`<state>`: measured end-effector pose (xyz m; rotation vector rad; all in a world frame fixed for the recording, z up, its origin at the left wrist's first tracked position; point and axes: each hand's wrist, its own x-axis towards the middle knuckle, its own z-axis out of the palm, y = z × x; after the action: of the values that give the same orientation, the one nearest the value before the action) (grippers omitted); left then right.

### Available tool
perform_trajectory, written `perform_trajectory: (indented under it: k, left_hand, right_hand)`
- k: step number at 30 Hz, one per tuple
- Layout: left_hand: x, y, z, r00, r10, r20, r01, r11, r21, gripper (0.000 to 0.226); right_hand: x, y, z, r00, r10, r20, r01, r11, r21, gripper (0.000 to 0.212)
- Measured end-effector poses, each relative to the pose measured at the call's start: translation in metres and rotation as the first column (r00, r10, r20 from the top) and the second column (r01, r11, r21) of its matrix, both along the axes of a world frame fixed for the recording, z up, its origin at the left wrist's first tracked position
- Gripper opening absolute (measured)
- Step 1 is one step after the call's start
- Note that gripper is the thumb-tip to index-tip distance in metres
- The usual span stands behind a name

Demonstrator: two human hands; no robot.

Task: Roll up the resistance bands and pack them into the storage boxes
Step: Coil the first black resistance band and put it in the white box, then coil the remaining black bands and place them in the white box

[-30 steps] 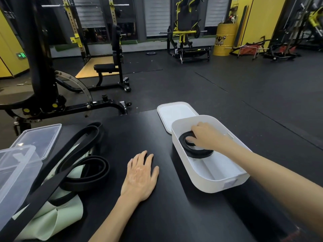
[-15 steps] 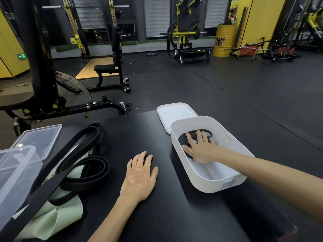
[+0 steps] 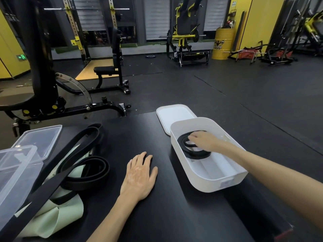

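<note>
Inside the white plastic storage box (image 3: 206, 182), the right hand's (image 3: 202, 141) flat, released fingers (image 3: 193, 136) press the coiled black resistance band (image 3: 185, 150), best held down until settled; the left hand (image 3: 139, 175) lies flat on the counter (image 3: 157, 215).

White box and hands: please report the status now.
Left hand flat on table, open. Right hand on rolled band inside white box. Nothing in the way.
</note>
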<state>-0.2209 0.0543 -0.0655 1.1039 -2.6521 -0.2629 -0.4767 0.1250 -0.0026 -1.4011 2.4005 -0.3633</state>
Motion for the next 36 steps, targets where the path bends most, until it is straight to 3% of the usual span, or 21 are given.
perform_trajectory:
  k: [2, 5, 8, 20, 32, 36]
  left_hand:
    - [0.000, -0.001, 0.000, 1.000, 0.000, -0.007, 0.000, 1.000, 0.002, 0.053]
    - [0.000, -0.001, 0.000, 1.000, -0.001, -0.014, 0.001, 1.000, -0.003, 0.053]
    - [0.000, 0.000, -0.001, 1.000, -0.005, -0.027, 0.005, 1.000, 0.002, 0.053]
    - [0.000, 0.000, -0.001, 1.000, 0.003, -0.014, -0.003, 1.000, 0.002, 0.053]
    - [0.001, 0.000, 0.001, 1.000, 0.005, -0.028, -0.005, 1.000, 0.018, 0.053]
    - [0.000, 0.001, 0.002, 0.999, 0.004, -0.038, -0.004, 1.000, 0.021, 0.052]
  right_hand:
    - [-0.009, 0.007, 0.014, 0.999, 0.016, 0.033, -0.013, 0.994, -0.104, 0.022]
    - [-0.014, 0.021, 0.028, 0.994, 0.112, -0.006, -0.112, 0.990, -0.090, 0.009]
    - [-0.010, 0.026, 0.028, 0.981, 0.195, 0.025, -0.194, 0.981, -0.022, 0.010]
    - [0.000, 0.013, 0.011, 0.930, 0.318, -0.184, -0.313, 0.948, 0.055, 0.009]
    - [-0.015, 0.031, 0.016, 0.969, 0.247, -0.009, -0.247, 0.966, -0.075, 0.015]
    - [-0.011, 0.027, 0.014, 0.985, 0.150, -0.083, -0.157, 0.984, -0.080, 0.036]
